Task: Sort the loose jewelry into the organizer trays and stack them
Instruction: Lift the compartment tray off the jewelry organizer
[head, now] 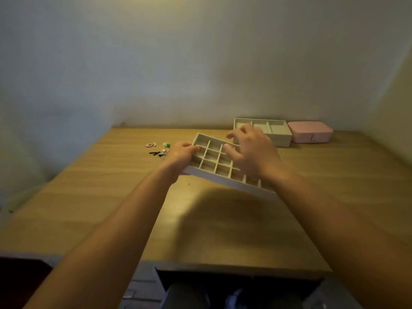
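Note:
A cream organizer tray (214, 161) with a grid of several small compartments is lifted off the wooden table and tilted toward me. My left hand (180, 155) grips its left edge. My right hand (252, 152) hovers over the tray's right part with fingers spread, covering that side; whether it touches the tray is unclear. A second cream tray (278, 132) with larger compartments rests at the back right. The loose jewelry (159, 149), small pink, green, white and black pieces, lies on the table left of the lifted tray.
A pink closed jewelry box (311, 131) sits right of the second tray, against the wall. The wooden table (111, 197) ends at walls behind and on both sides. Its front edge is near my knees.

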Action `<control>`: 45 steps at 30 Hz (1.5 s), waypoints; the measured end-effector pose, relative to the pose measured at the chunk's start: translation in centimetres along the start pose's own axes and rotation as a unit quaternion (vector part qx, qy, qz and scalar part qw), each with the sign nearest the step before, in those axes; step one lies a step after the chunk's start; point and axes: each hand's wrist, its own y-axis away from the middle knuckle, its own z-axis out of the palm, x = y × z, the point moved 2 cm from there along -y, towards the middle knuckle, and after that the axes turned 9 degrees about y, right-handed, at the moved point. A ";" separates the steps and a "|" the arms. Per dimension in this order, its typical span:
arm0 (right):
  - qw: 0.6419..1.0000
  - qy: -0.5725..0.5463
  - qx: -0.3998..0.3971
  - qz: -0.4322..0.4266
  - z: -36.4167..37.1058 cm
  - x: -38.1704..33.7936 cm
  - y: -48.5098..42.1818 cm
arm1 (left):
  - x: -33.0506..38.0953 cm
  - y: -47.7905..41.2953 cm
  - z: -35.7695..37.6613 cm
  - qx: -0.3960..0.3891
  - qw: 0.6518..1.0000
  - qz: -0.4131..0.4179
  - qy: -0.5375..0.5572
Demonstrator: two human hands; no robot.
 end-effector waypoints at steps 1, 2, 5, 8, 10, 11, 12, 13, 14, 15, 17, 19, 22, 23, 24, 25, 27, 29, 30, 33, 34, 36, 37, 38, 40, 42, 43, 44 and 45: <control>0.999 0.023 -0.024 0.042 -0.1 0.7 0.7 | -0.5 1.3 -0.5 0.009 1.000 -0.010 0.006; 0.994 0.055 -0.058 0.080 0.1 1.1 1.8 | -1.1 2.8 -1.1 0.017 0.999 -0.023 0.017; 0.968 0.089 -0.165 0.164 1.2 2.1 4.7 | -3.1 6.2 -2.7 0.033 0.994 -0.077 0.069; 0.954 0.002 -0.247 0.169 2.7 1.6 6.6 | -5.4 8.2 -4.1 0.041 0.987 -0.143 0.067; 0.948 -0.029 -0.270 0.165 3.7 1.0 7.5 | -6.6 8.7 -4.5 0.042 0.984 -0.166 0.043; 0.948 -0.033 -0.269 0.166 4.1 0.7 7.9 | -7.2 8.7 -4.5 0.045 0.986 -0.162 0.011; 0.949 -0.032 -0.265 0.167 4.4 0.4 8.1 | -7.5 8.6 -4.4 0.047 0.987 -0.148 -0.028; 0.951 -0.026 -0.259 0.168 4.8 0.2 8.2 | -7.8 8.4 -4.2 0.050 0.988 -0.132 -0.065; 0.952 -0.019 -0.254 0.170 5.2 0.1 8.1 | -8.1 8.0 -3.9 0.050 0.988 -0.110 -0.100; 0.952 -0.012 -0.254 0.172 5.7 0.0 8.1 | -8.3 7.7 -3.7 0.050 0.985 -0.090 -0.141; 0.953 0.001 -0.249 0.171 6.4 0.0 7.7 | -8.4 7.4 -3.3 0.053 0.969 -0.064 -0.231; 0.956 0.015 -0.239 0.172 7.0 0.0 7.1 | -8.7 6.8 -3.3 0.055 0.951 -0.054 -0.298; 0.958 0.028 -0.236 0.162 7.8 0.3 5.9 | -9.0 6.1 -3.8 0.065 0.927 -0.059 -0.364; 0.958 0.032 -0.238 0.157 8.0 0.4 5.5 | -9.2 5.8 -4.0 0.066 0.925 -0.061 -0.370; 0.958 0.038 -0.242 0.150 8.2 0.5 5.0 | -9.3 5.3 -4.3 0.067 0.924 -0.063 -0.372; 0.958 0.046 -0.246 0.141 8.4 0.5 4.5 | -9.5 4.7 -4.7 0.069 0.922 -0.067 -0.375; 0.957 0.058 -0.258 0.122 8.6 0.3 3.5 | -9.6 3.7 -5.4 0.075 0.920 -0.066 -0.380; 0.955 0.086 -0.267 0.099 8.7 -0.5 2.2 | -9.6 2.2 -6.1 0.086 0.911 -0.065 -0.397; 0.955 0.116 -0.261 0.083 8.4 -1.0 1.5 | -9.4 1.6 -6.4 0.092 0.904 -0.066 -0.412; 0.957 0.167 -0.232 0.053 8.0 -2.5 -1.2 | -7.8 -0.7 -7.4 0.136 0.886 -0.068 -0.439; 0.961 0.158 -0.220 0.051 8.3 -2.9 -2.1 | -7.3 -1.6 -7.7 0.154 0.881 -0.060 -0.443; 0.972 0.120 -0.199 0.044 9.3 -3.7 -4.1 | -6.6 -3.7 -8.4 0.180 0.879 -0.040 -0.440; 0.976 0.088 -0.196 0.041 9.9 -4.1 -5.0 | -6.5 -4.8 -8.7 0.187 0.882 -0.031 -0.432; 0.977 0.044 -0.204 0.040 10.5 -4.5 -5.7 | -6.6 -5.9 -8.9 0.187 0.887 -0.027 -0.422; 0.973 -0.037 -0.226 0.034 12.2 -5.5 -7.4 | -7.2 -8.1 -9.4 0.179 0.894 -0.025 -0.409; 0.970 -0.074 -0.232 0.027 13.8 -6.2 -8.7 | -8.0 -9.9 -9.6 0.175 0.897 -0.023 -0.406; 0.970 -0.082 -0.228 0.022 14.6 -6.5 -9.4 | -8.4 -10.6 -9.7 0.178 0.897 -0.018 -0.404; 0.970 -0.088 -0.227 0.017 15.3 -6.7 -9.9 | -8.7 -11.0 -9.8 0.181 0.898 -0.013 -0.402; 0.969 -0.096 -0.228 0.011 16.0 -6.9 -10.4 | -9.0 -11.5 -10.0 0.184 0.899 -0.007 -0.397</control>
